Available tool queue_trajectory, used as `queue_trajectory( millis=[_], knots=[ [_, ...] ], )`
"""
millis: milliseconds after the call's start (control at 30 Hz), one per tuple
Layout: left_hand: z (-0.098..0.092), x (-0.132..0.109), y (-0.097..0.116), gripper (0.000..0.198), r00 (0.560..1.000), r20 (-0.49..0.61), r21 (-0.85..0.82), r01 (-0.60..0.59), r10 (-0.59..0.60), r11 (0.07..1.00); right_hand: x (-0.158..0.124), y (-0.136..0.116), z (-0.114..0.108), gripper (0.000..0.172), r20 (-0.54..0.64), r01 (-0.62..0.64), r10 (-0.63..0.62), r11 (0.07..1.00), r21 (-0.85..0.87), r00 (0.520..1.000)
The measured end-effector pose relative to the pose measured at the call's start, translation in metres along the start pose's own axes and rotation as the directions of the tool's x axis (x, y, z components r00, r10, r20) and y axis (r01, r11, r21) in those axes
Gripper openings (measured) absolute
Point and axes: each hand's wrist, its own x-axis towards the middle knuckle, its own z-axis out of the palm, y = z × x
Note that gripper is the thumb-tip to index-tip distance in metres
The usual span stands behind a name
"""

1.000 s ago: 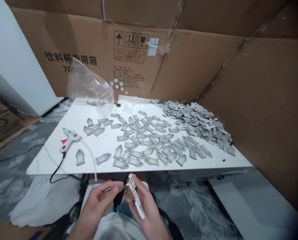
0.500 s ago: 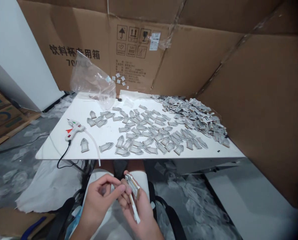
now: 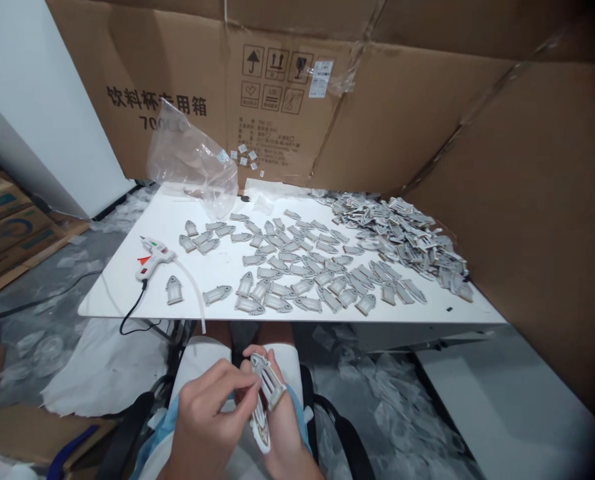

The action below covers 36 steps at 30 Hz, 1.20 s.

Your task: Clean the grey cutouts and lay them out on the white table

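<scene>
Over the lap, my right hand (image 3: 280,413) holds a small grey slotted piece (image 3: 268,381) with a pointed end. A second, paler piece (image 3: 260,427) hangs below it, between my two hands. My left hand (image 3: 217,407) is closed in a pinch, thumb and forefinger meeting at the edge of these pieces. On the white table (image 3: 127,293) lie several similar grey pieces (image 3: 302,267), spread flat, with a heaped pile (image 3: 402,233) of them at the right.
A white glue gun (image 3: 152,259) with a cord and a glue stick rests on the table's left side. A clear plastic bag (image 3: 192,160) stands at the back against a large cardboard box (image 3: 402,113). Plastic scraps cover the floor.
The held pieces have turned: the upper one now shows its slotted face, and the lower one shows a broad side instead of a thin edge. The view has shifted slightly.
</scene>
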Motion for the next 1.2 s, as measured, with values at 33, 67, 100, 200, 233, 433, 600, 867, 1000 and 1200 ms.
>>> queue_trajectory(
  millis=[33, 67, 100, 200, 233, 433, 600, 867, 1000, 1200],
  knots=[
    [0.002, 0.001, 0.0, 0.015, 1.0, -0.001, 0.002, -0.012, 0.012, 1.0, 0.0, 0.001, 0.0, 0.044, 0.017, 0.007, -0.007, 1.0, -0.018, 1.0],
    [0.003, 0.001, 0.001, 0.015, 1.0, 0.001, 0.003, -0.019, 0.019, 1.0, 0.0, 0.001, -0.001, 0.045, 0.032, 0.015, -0.014, 0.999, -0.035, 0.999],
    [0.005, 0.001, 0.001, 0.015, 1.0, 0.002, 0.001, -0.022, 0.022, 1.0, 0.0, 0.0, -0.001, 0.046, 0.043, 0.023, -0.021, 0.998, -0.053, 0.999],
    [0.008, 0.002, 0.003, 0.015, 1.0, 0.028, 0.009, -0.013, 0.013, 1.0, -0.001, -0.003, 0.0, 0.048, 0.047, 0.036, -0.031, 0.994, -0.103, 0.998],
    [0.009, 0.002, 0.004, 0.015, 0.999, 0.044, 0.021, 0.0, 0.0, 1.0, -0.002, -0.005, 0.0, 0.048, 0.043, 0.029, -0.025, 0.993, -0.113, 0.999],
    [0.01, -0.002, 0.003, 0.013, 0.996, 0.085, 0.1, 0.02, -0.028, 0.995, -0.006, -0.009, 0.004, 0.052, 0.033, 0.007, -0.002, 0.988, -0.153, 0.999],
    [0.008, -0.003, 0.004, 0.02, 0.991, 0.123, 0.199, -0.068, 0.044, 0.978, -0.006, -0.008, 0.005, 0.049, 0.05, 0.022, -0.014, 0.984, -0.175, 0.999],
    [0.007, -0.003, 0.004, 0.021, 0.989, 0.144, 0.126, -0.062, 0.044, 0.99, -0.004, -0.008, 0.004, 0.049, 0.038, -0.009, 0.014, 0.992, -0.124, 0.999],
    [0.009, -0.006, -0.001, 0.026, 0.978, 0.2, 0.047, -0.064, 0.053, 0.997, -0.005, -0.012, 0.005, 0.051, 0.011, -0.008, 0.009, 0.995, -0.096, 1.0],
    [0.009, -0.005, -0.002, 0.026, 0.97, 0.218, 0.144, -0.137, 0.104, 0.98, -0.002, -0.012, 0.006, 0.046, -0.01, -0.044, 0.044, 0.999, -0.02, 0.999]
  ],
)
